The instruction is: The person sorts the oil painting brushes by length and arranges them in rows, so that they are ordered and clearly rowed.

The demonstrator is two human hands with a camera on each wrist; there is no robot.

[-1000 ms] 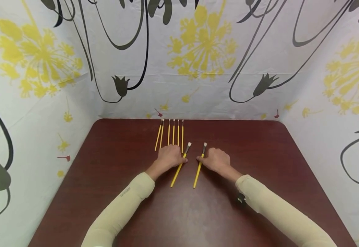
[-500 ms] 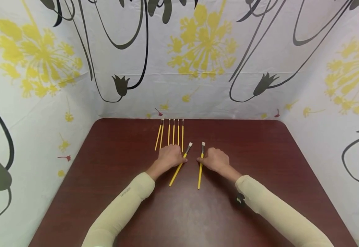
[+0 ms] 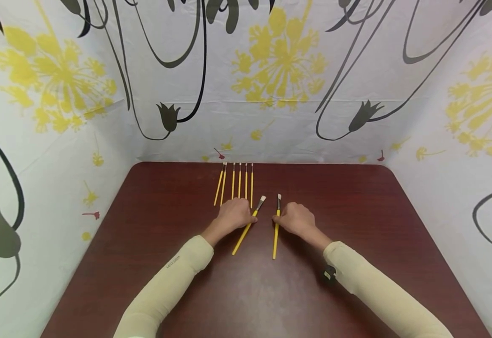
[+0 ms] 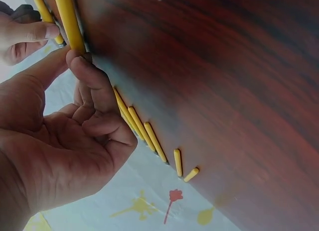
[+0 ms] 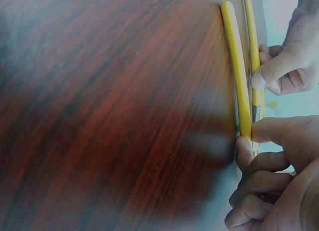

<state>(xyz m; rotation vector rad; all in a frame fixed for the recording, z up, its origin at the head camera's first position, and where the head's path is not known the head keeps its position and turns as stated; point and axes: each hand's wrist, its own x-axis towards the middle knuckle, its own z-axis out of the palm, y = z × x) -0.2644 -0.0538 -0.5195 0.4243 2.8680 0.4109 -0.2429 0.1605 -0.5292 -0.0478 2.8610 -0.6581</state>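
My left hand (image 3: 235, 213) pinches a yellow-handled paintbrush (image 3: 243, 238) between thumb and fingers; its pale bristles point away and to the right. Close by on the right, my right hand (image 3: 296, 218) pinches a second yellow paintbrush (image 3: 275, 241), which stands nearly straight in line with my view, bristles at the far end. In the left wrist view the handle (image 4: 69, 22) runs between thumb and forefinger, the other fingers curled. The right wrist view shows the thumb and forefinger on the second handle (image 5: 237, 66). Both brushes lie at or just above the tabletop; the exact gap cannot be told.
Several thinner yellow paintbrushes (image 3: 239, 180) lie in a row at the table's far edge, bristles toward the wall, partly behind my left hand. The dark red-brown table (image 3: 334, 188) is enclosed by flower-printed white sheeting (image 3: 212, 84) at the back and both sides.
The right brush has turned from a slant to nearly straight, its handle end swinging right. The left brush has tilted slightly more. Both hands stay almost in place.
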